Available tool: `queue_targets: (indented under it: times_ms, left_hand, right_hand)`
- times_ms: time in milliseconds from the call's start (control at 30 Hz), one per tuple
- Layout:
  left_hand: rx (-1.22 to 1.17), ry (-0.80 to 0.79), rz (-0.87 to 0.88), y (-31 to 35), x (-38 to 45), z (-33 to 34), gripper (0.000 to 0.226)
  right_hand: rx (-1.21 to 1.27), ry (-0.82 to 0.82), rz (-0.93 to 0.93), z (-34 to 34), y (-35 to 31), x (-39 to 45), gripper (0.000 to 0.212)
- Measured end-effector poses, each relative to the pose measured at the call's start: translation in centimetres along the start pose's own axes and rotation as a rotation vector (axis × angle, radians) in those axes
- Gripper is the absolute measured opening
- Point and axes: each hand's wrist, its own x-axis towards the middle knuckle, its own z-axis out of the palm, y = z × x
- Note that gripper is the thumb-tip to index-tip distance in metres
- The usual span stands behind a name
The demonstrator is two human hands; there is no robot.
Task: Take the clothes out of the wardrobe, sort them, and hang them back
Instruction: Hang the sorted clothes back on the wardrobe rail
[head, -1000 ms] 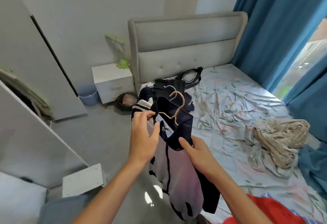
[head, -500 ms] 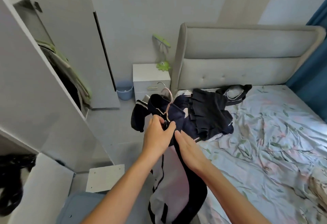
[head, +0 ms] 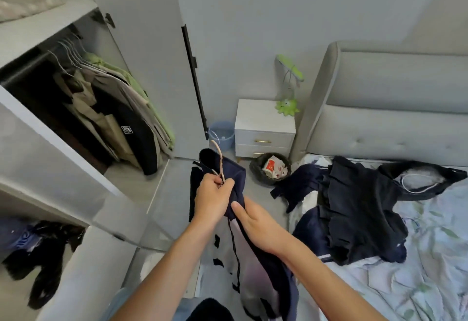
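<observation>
A navy and white garment [head: 255,267] hangs on a beige hanger [head: 219,160] in front of me. My left hand [head: 211,199] grips the hanger's neck together with the navy collar. My right hand [head: 258,223] holds the garment's navy edge just below, thumb on top. The open wardrobe [head: 76,97] stands at the left, with several beige, green and black clothes [head: 121,115] hanging on its rail. More dark navy clothes [head: 354,209] lie in a heap on the bed [head: 430,257].
A white nightstand [head: 264,128] with a green lamp [head: 287,105] stands beside the grey headboard [head: 395,108]. A blue bin [head: 221,135] and a black waste basket [head: 269,171] sit on the floor. The wardrobe door [head: 152,54] stands open. Dark clothes [head: 43,257] lie low at left.
My view has swung left from the bed toward the wardrobe. Both hands carried the hung garment along and kept their hold near the collar.
</observation>
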Motion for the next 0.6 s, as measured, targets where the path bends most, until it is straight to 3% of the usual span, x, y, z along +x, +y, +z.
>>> queue_targets:
  times_ms: [167, 367, 600]
  left_hand:
    - [-0.093, 0.019, -0.129, 1.6, 6.6, -1.2, 0.022]
    - [-0.271, 0.047, -0.192, 2.8, 15.7, -2.4, 0.014]
    - [-0.384, 0.097, -0.155, 6.6, 25.5, -4.7, 0.036]
  right_hand:
    - [0.040, -0.032, 0.014, -0.5, 0.2, 7.3, 0.015]
    - [0.038, -0.089, 0.114, -1.7, -1.1, 17.7, 0.039]
    - [0.127, -0.160, 0.215, -4.8, -5.6, 28.2, 0.052]
